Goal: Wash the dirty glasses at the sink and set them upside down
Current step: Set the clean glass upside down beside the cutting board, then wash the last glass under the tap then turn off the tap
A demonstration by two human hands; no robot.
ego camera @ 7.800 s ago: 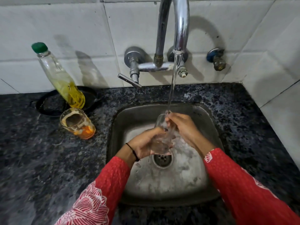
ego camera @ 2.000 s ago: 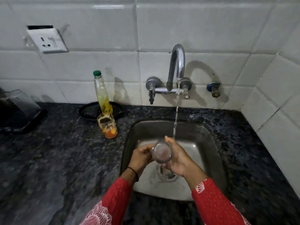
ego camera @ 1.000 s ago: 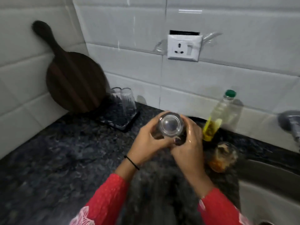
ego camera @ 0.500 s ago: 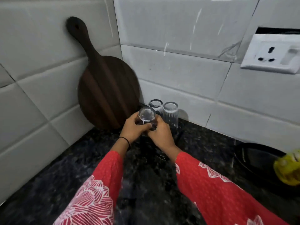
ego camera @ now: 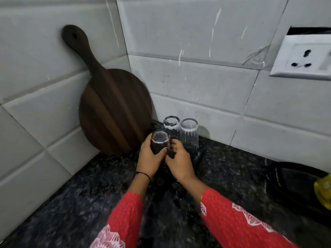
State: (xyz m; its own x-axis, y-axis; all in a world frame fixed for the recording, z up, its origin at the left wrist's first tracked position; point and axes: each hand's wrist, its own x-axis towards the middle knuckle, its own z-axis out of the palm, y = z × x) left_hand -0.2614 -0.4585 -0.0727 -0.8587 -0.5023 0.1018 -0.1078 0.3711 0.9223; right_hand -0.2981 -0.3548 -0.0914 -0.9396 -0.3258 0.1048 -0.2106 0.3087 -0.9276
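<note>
A clear washed glass (ego camera: 160, 140) is upside down, base up, low over the dark counter in the back left corner. My left hand (ego camera: 149, 160) wraps its left side and my right hand (ego camera: 179, 163) grips its right side. Whether its rim touches the surface is hidden by my fingers. Just behind it stand two more clear glasses upside down: one (ego camera: 171, 127) next to the wooden board, and a ribbed one (ego camera: 189, 136) to its right. They seem to rest on a dark tray (ego camera: 198, 154), mostly hidden.
A dark round wooden board (ego camera: 114, 108) with a handle leans in the tiled corner, close to the left of the glasses. A wall socket (ego camera: 304, 58) is at upper right. A black pan (ego camera: 295, 183) and a yellow bottle (ego camera: 324, 192) sit at the right edge. The granite counter (ego camera: 89, 194) spreads in front.
Both hands carried the glass from the running tap leftward to the corner, turned base up. In the last half second they lowered it slightly in front of the two inverted glasses.
</note>
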